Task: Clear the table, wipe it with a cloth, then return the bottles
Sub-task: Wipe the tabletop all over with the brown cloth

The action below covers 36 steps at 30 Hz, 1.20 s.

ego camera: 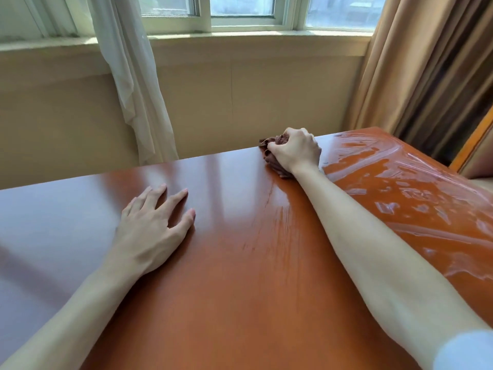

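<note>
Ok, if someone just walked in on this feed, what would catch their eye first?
Probably the right hand gripping a bunched brown cloth at the far edge of the glossy orange-brown table. Next, the wet streaks shining across the table's right side, while the left part looks dry. The left hand rests flat on the table, fingers spread.

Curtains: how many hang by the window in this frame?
2. A sheer white curtain hangs left of centre; a tan curtain hangs at the right, behind the table's far corner. Others may lie outside the frame.
</note>
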Each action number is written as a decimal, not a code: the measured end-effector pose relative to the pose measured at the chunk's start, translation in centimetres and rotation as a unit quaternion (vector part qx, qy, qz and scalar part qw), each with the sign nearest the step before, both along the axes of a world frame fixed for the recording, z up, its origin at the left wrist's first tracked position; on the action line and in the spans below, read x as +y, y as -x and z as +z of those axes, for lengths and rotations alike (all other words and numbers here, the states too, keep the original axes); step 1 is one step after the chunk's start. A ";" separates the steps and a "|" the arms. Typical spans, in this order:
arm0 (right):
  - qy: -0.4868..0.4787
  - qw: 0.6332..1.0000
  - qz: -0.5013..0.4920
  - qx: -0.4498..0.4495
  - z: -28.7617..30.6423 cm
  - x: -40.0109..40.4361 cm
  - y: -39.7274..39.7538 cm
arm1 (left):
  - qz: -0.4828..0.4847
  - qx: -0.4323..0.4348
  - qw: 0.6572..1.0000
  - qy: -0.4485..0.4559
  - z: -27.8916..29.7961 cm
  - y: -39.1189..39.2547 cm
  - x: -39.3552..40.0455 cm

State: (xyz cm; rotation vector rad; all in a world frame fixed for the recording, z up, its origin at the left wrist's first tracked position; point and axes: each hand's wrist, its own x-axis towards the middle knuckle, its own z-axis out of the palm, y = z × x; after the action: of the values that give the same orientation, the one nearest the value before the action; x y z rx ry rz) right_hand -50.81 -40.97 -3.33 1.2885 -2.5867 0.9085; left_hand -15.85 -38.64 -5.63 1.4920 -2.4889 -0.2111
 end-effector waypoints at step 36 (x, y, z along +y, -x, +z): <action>-0.017 1.000 0.021 0.015 0.3 2.7 2.7 | -0.048 0.025 0.999 0.007 -0.2 8.6 4.2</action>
State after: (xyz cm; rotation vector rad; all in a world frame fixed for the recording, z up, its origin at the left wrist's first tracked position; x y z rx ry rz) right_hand -53.54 -38.24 -3.03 1.3583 -2.5728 0.8499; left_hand -24.42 -34.41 -5.78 1.3461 -2.5205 -0.2446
